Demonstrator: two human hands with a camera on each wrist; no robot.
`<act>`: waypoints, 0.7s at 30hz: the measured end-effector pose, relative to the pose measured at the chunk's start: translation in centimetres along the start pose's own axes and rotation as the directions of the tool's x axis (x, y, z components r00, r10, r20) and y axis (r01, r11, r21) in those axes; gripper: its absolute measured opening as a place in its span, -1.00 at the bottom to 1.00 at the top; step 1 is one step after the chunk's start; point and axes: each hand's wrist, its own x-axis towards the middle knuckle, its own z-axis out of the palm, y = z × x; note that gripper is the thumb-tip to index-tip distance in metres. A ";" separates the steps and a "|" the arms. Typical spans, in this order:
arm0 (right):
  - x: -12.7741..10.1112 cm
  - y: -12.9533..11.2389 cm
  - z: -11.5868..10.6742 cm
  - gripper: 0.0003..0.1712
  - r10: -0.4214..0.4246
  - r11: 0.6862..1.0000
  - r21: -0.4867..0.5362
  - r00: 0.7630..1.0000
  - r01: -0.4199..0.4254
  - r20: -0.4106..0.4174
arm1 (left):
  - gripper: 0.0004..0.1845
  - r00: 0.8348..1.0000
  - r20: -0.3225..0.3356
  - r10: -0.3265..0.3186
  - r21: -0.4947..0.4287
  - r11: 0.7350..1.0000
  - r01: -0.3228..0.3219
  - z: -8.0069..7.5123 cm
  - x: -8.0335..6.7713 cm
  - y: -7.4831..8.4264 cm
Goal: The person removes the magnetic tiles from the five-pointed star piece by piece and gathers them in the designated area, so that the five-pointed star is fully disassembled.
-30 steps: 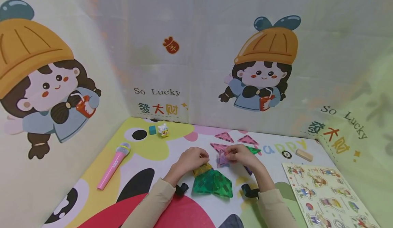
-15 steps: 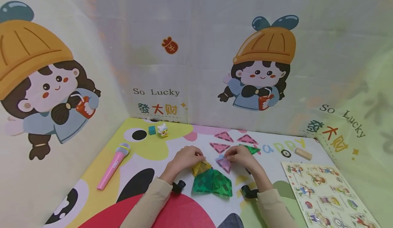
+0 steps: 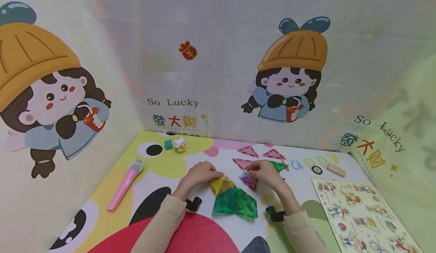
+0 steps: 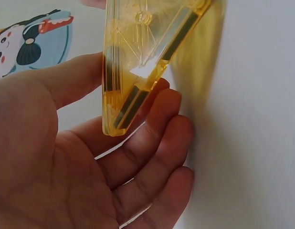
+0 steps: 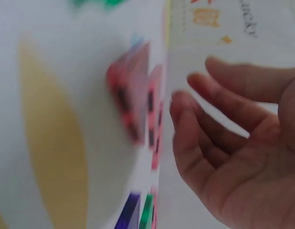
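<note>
left hand: left hand (image 3: pixel 201 172) at frame centre, fingers (image 4: pixel 152 138) loosely curled round the yellow tile (image 3: pixel 221 185), propping it on edge in the wrist view
right hand: right hand (image 3: pixel 265 171) just right of centre, fingers (image 5: pixel 209 109) spread and relaxed, touching the pink tile (image 3: pixel 250 181); not clearly gripping it
thing location: yellow tile sits at the top edge of the green tile group (image 3: pixel 235 204), centre-low in the head view, on the desk (image 3: pixel 163 162)
risk 1: yellow tile is tilted, only fingertip support; likely flops flat or snaps onto the green group off-line if magnetic
risk 2: pink tile is loose under open fingers; could slide or jump to a neighbour. Right wrist view is blurred, contact can't be confirmed
risk 3: sleeves close to the green group, could nudge it
count tiles: yellow 1; green group 1 (looks like 2–3 panels, can't split) plus 1 green by the right hand; pink 3 loose above centre plus 1 under the hand
count other: pink microphone (image 3: pixel 125 185) 1; puzzle board (image 3: pixel 361 217) 1; wooden block (image 3: pixel 336 170) 1
</note>
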 end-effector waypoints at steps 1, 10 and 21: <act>-0.1 -0.3 0.1 -0.83 -0.017 1.000 0.019 0.999 0.017 0.035 | -0.57 1.000 0.002 -0.005 -0.008 1.000 0.005 0.0 0.1 -0.1; 0.0 -1.0 1.5 -0.72 -0.119 0.977 0.206 0.936 0.052 0.330 | -0.56 0.999 0.052 0.000 -0.178 0.984 0.010 -0.2 0.3 -1.0; 0.4 -0.5 2.9 -0.63 -0.177 0.953 0.296 0.904 0.060 0.389 | -0.63 0.997 0.063 0.041 -0.248 0.968 -0.025 -0.1 0.8 -1.4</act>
